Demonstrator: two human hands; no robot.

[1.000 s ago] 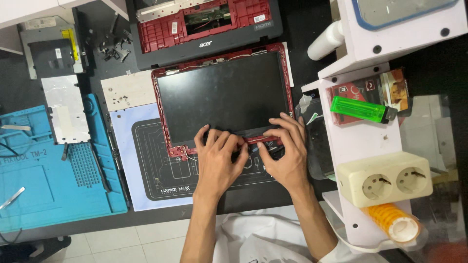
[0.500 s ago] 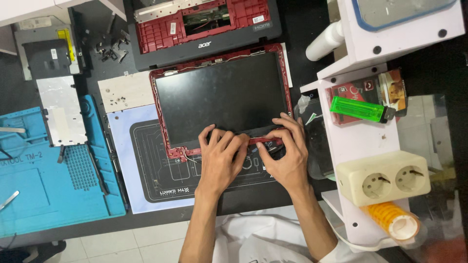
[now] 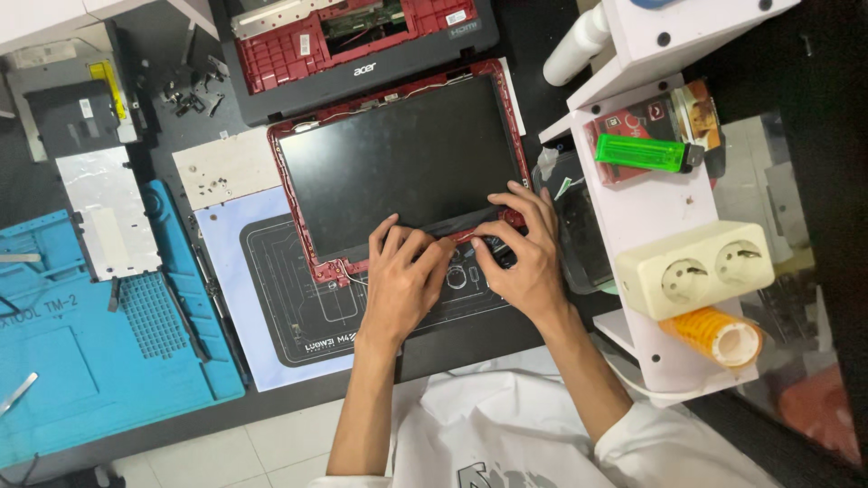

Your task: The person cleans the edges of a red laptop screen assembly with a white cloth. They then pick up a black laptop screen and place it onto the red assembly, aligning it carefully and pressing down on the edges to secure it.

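Your fingers press the glossy black glass laptop screen [image 3: 402, 163] in its matt red plastic frame [image 3: 287, 212]; beside it, the smooth blue rubbery mat [image 3: 86, 361].

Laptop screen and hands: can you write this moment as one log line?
left hand: on laptop screen panel lower edge | right hand: on lower right corner | panel: lying on work mat

Even overhead light, soft shadows, sharp centre, slightly blurred right edge.
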